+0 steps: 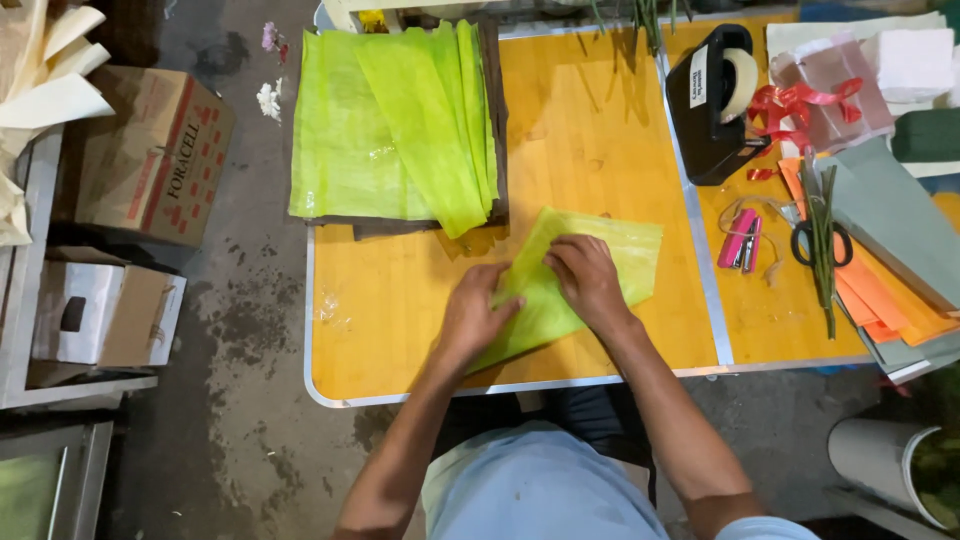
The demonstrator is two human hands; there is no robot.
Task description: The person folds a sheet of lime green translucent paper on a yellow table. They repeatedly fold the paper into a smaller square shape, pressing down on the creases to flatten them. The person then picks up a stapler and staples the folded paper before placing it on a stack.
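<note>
Overhead view of an orange folding table (400, 330). Left hand (472, 318) and right hand (587, 280) pressed flat on a folded lime-green mesh sheet (625, 255). Stack of matching sheets (390, 130) behind; black tape dispenser (715, 105), pink stapler (740, 240), scissors (822, 243) at right.

Everything sits around the table (400, 330), whose top looks like smooth orange-yellow laminate with a faint sheen, edged in pale metal. On it, under both hands, the folded sheet (600, 260) is thin lime-green mesh-like wrap, slightly translucent and softly glossy; the stack of sheets (390, 130) farther back on the table looks the same. At the table's right end, the tape dispenser (712, 110) is matt black plastic. Left of the table, the cardboard box (150, 155) is dull brown, on rough stained concrete floor (240, 350).
</note>
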